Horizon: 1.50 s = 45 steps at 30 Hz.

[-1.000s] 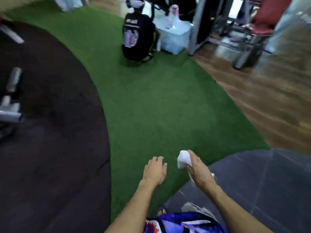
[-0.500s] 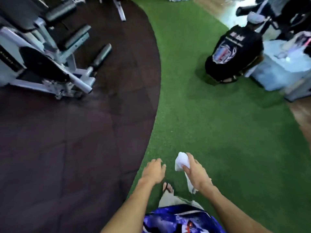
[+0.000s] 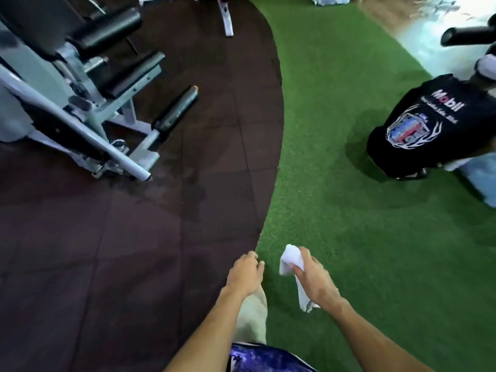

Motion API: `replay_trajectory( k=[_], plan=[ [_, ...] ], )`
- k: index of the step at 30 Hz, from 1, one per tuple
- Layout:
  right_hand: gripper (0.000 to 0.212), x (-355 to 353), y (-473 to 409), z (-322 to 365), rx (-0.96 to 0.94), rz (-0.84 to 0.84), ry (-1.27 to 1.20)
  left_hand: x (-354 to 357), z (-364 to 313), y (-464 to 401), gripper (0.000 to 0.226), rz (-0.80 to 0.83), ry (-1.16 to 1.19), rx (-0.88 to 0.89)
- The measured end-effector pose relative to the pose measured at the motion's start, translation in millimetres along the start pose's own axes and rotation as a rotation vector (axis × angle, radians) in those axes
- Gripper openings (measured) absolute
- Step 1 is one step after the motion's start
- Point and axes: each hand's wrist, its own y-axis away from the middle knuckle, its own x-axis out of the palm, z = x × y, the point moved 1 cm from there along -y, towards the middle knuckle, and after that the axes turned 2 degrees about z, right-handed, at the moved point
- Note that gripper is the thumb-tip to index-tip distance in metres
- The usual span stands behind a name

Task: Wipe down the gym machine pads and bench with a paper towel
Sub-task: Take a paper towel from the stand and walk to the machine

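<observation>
You stand where two floors meet. On your left is a dark brown rubber mat floor (image 3: 112,251) made of big square tiles, with a round edge. On your right is a green grass-like carpet (image 3: 362,237). Far off at the top right is a shiny wooden floor (image 3: 389,12). A grey metal gym machine with black pads (image 3: 88,95) stands on the brown mat, at the top left. A person in a black shirt with a picture on the back (image 3: 429,124) crouches on the green carpet, well apart from the machine.
</observation>
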Motion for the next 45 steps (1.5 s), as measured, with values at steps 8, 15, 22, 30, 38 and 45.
replay_trajectory(
  k=[8,15,22,30,38,45],
  plan=[
    [0.047,-112,-192,81,-0.004,-0.005,0.052,-139,-77,-178,0.034,0.009,-0.065,-0.015],
    [0.05,-202,-383,157,-0.061,0.02,0.071,-243,-142,-336,0.031,0.02,0.034,-0.081],
    [0.049,-303,-587,234,-0.134,0.079,0.123,-356,-213,-515,0.03,-0.01,0.112,-0.172],
    [0.045,-401,-767,331,-0.167,0.13,0.137,-476,-274,-673,0.03,-0.056,0.172,-0.229],
    [0.039,-438,-955,442,-0.165,0.17,0.132,-608,-289,-848,0.027,-0.075,0.228,-0.233],
    [0.045,-472,-1116,579,-0.259,0.199,0.186,-756,-286,-983,0.03,-0.14,0.225,-0.276]
  ],
)
